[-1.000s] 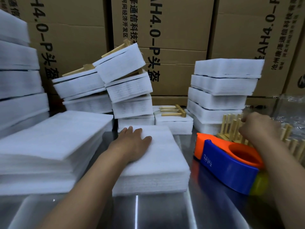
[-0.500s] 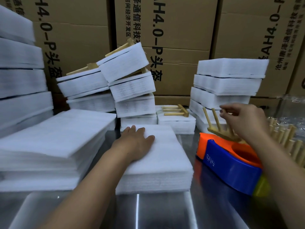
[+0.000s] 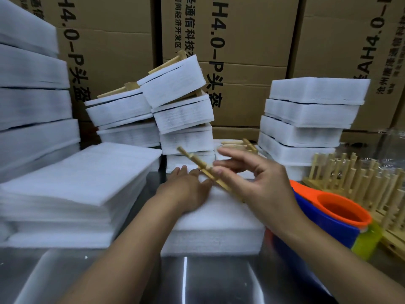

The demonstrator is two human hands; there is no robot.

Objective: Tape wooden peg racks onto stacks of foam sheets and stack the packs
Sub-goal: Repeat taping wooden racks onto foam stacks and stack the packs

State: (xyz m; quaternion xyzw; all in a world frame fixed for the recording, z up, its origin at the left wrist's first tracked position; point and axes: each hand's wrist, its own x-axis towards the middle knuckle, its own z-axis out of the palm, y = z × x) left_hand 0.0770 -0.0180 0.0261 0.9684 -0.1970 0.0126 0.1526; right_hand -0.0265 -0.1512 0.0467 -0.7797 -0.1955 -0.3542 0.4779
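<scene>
Right hand (image 3: 263,183): thumb and fingers pinch wooden peg rack (image 3: 203,170), tilted, centre frame.
Left hand (image 3: 186,189): fingers straight, flat on foam stack (image 3: 219,227), lower centre.
Tape dispenser (image 3: 328,220): just right of stack.

Black print runs sideways down the middle cardboard box (image 3: 247,88): "AH4.0-P头盔", with smaller lines beside it, partly readable as "通信科技" and "经济开发区". The left cardboard box (image 3: 109,51) shows "4.0-P头盔". The right cardboard box (image 3: 341,44) shows "AH4.0-", and its small print is too blurred to read.

Right hand (image 3: 263,189) holds peg rack (image 3: 198,161) over foam stack (image 3: 219,218); left hand (image 3: 186,189) flat on stack; tape dispenser (image 3: 326,222) at right.
</scene>
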